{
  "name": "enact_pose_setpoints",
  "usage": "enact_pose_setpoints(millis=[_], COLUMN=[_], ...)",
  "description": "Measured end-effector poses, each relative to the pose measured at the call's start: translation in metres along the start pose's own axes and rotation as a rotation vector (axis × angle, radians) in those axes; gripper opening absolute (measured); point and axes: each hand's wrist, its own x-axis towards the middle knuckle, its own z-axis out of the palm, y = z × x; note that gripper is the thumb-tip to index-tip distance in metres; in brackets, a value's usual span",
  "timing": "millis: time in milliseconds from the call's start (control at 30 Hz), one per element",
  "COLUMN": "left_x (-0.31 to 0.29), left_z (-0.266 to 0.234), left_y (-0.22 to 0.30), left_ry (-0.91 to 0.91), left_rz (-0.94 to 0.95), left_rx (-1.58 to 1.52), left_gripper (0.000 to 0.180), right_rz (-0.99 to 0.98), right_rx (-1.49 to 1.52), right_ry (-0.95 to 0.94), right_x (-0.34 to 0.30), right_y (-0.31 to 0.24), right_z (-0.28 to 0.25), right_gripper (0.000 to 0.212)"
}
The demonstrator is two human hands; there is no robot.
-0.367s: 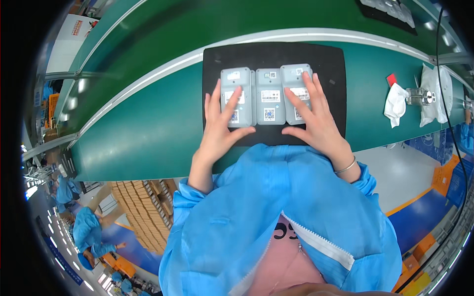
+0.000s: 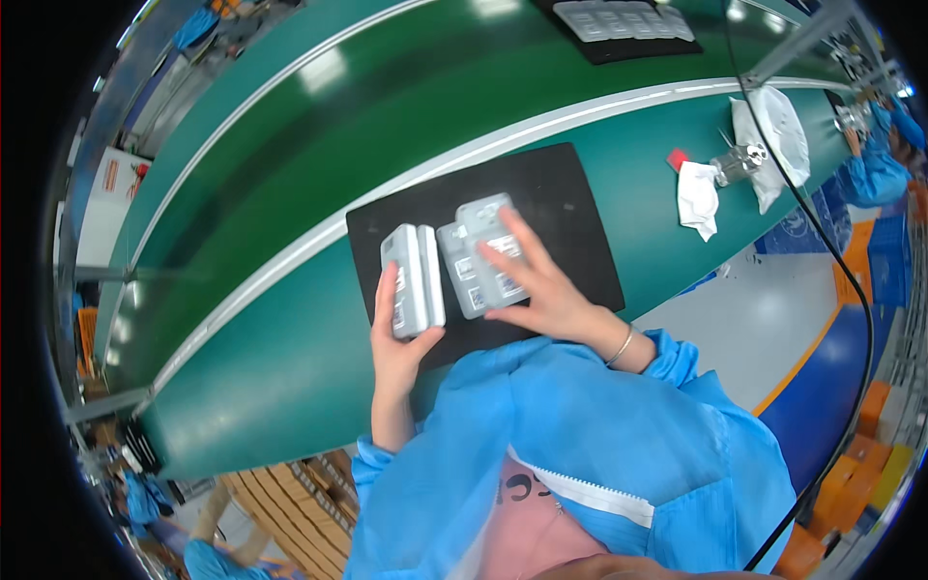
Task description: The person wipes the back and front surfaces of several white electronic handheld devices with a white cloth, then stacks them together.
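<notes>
My left hand (image 2: 398, 360) is curled round the left pair of grey devices (image 2: 410, 280), left of the frame's centre, its fingers along their left side and my thumb at their lower end. These 2 are tilted, showing pale long edges side by side. My right hand (image 2: 553, 298), near the centre of the frame, has its fingers spread over the right pair of grey devices (image 2: 466, 275), my thumb near their lower end; I cannot tell whether it grips them or only rests there. These 2 lie with labelled faces up, the right device set a little higher in the frame. A narrow gap parts the 2 pairs.

Under everything is a black mat (image 2: 570, 227), slanting across the middle of the frame on a green bench (image 2: 256, 387). A thin bracelet (image 2: 622, 346) circles my right wrist. Toward the upper right lie a white cloth (image 2: 697, 201), a small red piece (image 2: 677, 157), a clear jar (image 2: 739, 162) with a metallic top, and a whitish bag (image 2: 778, 135). At the top, more grey devices (image 2: 623, 21) sit on another dark mat (image 2: 643, 49). A black cable (image 2: 863, 290) curves down the right side.
</notes>
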Motion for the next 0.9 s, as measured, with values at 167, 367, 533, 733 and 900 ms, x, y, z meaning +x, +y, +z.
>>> enact_pose_setpoints(millis=[167,367,533,733,900], left_x=[0.006,0.012,0.036,0.022,0.025], left_z=[0.029,0.060,0.017,0.037,0.051], left_y=[0.007,0.010,0.014,0.004,0.033], left_ry=[0.017,-0.018,-0.305,-0.270,-0.189], left_rz=[0.091,0.318,0.127,-0.060,0.058], left_rx=[-0.056,0.410,0.044,0.120,-0.447], left_gripper=[0.103,0.121,0.096,0.087,0.129], right_rz=[0.099,0.236,0.272,0.406,0.250], right_rx=[0.373,0.369,-0.415,-0.045,0.188], right_ry=[0.141,0.054,0.009,-0.089,-0.066], right_x=[0.019,0.033,0.024,0.026,0.012], right_y=[-0.015,-0.022,-0.007,-0.018,-0.029], right_z=[0.013,0.018,-0.008,-0.004,-0.005], right_gripper=[0.086,0.084,0.083,0.088,0.127])
